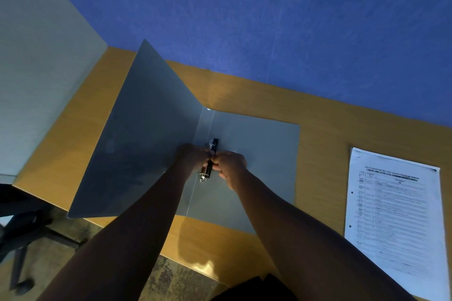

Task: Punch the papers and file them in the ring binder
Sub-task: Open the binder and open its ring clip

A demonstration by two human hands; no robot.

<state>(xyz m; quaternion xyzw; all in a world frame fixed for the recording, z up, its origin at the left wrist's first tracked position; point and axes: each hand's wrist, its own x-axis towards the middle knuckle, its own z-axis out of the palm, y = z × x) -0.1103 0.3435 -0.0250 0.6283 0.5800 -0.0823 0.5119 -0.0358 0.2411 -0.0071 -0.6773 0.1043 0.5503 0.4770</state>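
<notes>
Hands — left hand (pixel 193 157), right hand (pixel 228 166) — pinching ring mechanism (pixel 210 161)

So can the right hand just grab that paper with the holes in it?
Probably yes, once it lets go. The right hand is busy at the black metal ring clip of the open grey binder. The white printed sheet with two punched holes lies bare on the wooden desk to its right, nothing between.

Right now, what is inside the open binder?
Only the metal ring clip on the binder, no pages. Both the left hand and right hand cover its middle. The papers lie beside it.
</notes>
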